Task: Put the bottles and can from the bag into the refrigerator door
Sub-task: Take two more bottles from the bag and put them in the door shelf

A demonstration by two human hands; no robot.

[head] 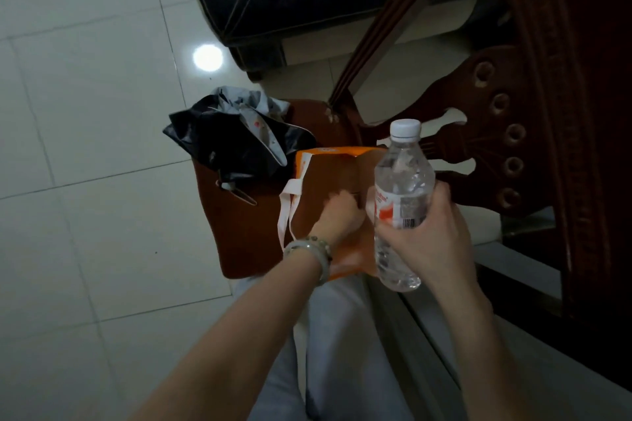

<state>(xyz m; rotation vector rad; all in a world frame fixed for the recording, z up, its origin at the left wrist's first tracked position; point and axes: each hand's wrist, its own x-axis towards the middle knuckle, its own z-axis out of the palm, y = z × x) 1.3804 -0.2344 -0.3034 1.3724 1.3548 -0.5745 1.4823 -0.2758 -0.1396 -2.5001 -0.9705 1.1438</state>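
Right hand (434, 239) is up over the bag, fingers and thumb wrapped round the middle of the water bottle (400, 202), which is upright and clear of the opening. Left hand (337, 215) dips wrist-deep into the bag (328, 174); its fingertips are hidden inside, so I cannot tell whether they hold anything. A beaded bracelet (307, 249) circles that wrist.

The bag stands at the near right corner of the chair seat (239, 232), with crumpled dark cloth (236, 140) at the far left corner. Below lies a glossy pale tiled floor (85, 113).

The bottle is clear ribbed plastic with a white cap; the bag is orange paper with white handles; the chair back (496, 154) is carved dark wood.
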